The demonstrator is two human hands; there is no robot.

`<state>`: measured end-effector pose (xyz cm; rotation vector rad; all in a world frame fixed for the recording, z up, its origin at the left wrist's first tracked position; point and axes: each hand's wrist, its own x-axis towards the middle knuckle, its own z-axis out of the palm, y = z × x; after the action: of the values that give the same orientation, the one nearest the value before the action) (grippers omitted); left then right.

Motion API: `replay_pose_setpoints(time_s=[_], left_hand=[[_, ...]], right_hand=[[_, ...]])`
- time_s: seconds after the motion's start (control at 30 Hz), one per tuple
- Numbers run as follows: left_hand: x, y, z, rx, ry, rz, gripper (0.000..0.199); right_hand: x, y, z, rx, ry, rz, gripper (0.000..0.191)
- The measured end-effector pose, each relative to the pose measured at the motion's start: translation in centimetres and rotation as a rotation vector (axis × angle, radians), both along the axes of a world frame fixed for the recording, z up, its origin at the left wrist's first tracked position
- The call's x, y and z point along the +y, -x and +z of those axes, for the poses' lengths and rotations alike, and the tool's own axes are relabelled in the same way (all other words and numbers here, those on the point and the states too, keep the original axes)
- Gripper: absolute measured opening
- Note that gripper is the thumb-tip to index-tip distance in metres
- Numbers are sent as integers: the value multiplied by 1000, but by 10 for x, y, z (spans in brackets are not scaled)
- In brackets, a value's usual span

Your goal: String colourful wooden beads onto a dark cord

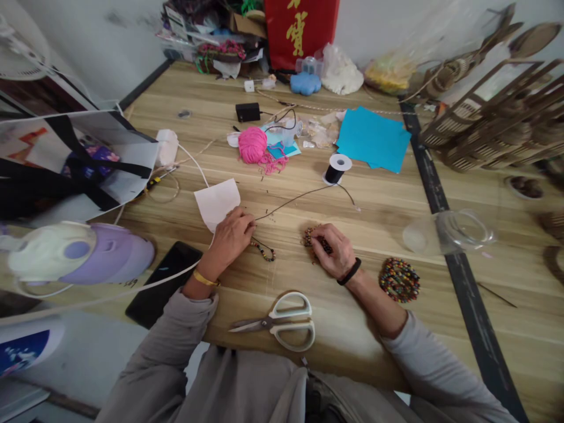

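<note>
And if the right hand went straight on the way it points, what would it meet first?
The right hand would first meet the bunch of beads at its fingers; past that, probably the dark cord, though depth is hard to judge.

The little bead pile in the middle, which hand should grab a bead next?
Probably the right hand: it's right at the bead pile. The left hand is farther off and seems to pinch the black cord, so it looks busier.

The head-worn camera is looking forward and down from above the wearer's torso [255, 385], taking in the nearby wooden tabletop [343, 335] and the wall [379, 23] beyond.
</note>
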<state>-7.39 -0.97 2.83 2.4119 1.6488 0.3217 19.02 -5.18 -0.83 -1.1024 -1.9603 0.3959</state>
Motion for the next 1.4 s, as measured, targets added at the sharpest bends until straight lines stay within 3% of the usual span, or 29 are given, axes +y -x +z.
replay_pose_setpoints(time_s=[0.27, 0.63, 0.8, 0.93, 1.13, 1.4], left_hand=[[6, -7, 9, -20, 156, -66, 12], [23, -31, 2, -379, 358, -242, 6], [24, -28, 4, -573, 455, -274, 9], [17, -31, 1, -635, 441, -240, 11], [-2, -56, 8, -643, 367, -206, 6], [-12, -68, 1, -568, 210, -321, 5]], right_hand=[[0, -1, -4, -24, -7, 2, 8], [1, 0, -2, -15, -24, 28, 6], [0, 0, -2, -24, -44, 21, 8], [-1, -1, -2, -82, -103, 26, 11], [-2, -1, -2, -104, -168, 51, 14], [-5, 3, 2, -113, -186, 54, 14]])
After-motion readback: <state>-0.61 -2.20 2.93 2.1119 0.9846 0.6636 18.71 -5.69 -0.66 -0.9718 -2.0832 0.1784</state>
